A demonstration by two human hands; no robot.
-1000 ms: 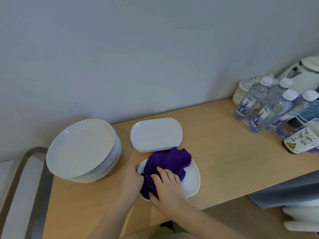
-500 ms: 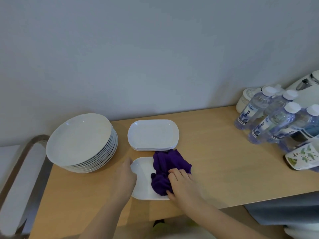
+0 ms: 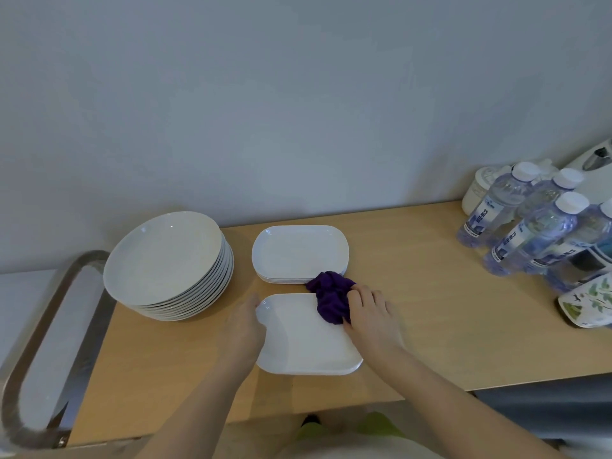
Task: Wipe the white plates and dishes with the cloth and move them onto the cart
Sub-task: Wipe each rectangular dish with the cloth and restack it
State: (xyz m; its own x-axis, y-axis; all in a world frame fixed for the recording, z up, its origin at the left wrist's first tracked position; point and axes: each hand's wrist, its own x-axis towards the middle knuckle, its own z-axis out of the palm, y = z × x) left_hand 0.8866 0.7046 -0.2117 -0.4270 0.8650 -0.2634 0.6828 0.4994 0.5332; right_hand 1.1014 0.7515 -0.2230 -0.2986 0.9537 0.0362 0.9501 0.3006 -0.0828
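1. Purple cloth [image 3: 331, 298], bunched into a wad, sits at the 1 o'clock corner of a white rectangular dish [image 3: 306, 336]. The right hand [image 3: 372, 314] has its fingers curled over and around it, gripping it and pressing it down; bunching probably gives a firm pad to scrub the rim with.
2. The left hand [image 3: 243, 329] lies against the dish's 9 o'clock edge, fingers fairly straight with the tips at the far left corner. It seems to brace the dish so the wiping stroke cannot slide it along the wooden surface [image 3: 430, 326]. Whether the thumb hooks under the rim I cannot tell.
3. The dish lies flat near the front edge of the surface, close to the body, likely pulled apart from the rest for wiping.
4. At 12 o'clock from it, just beyond the cloth, is a short stack of matching rectangular dishes [image 3: 299, 253]; at 10 o'clock stands a taller stack of round plates [image 3: 165, 260]. Both look still to be wiped.
5. The cart's metal handle [image 3: 43, 326] shows at 9 o'clock, beside the round plates, so finished pieces have a short trip leftward.
6. Water bottles [image 3: 530, 233] cluster at 2 o'clock, well apart from the work.
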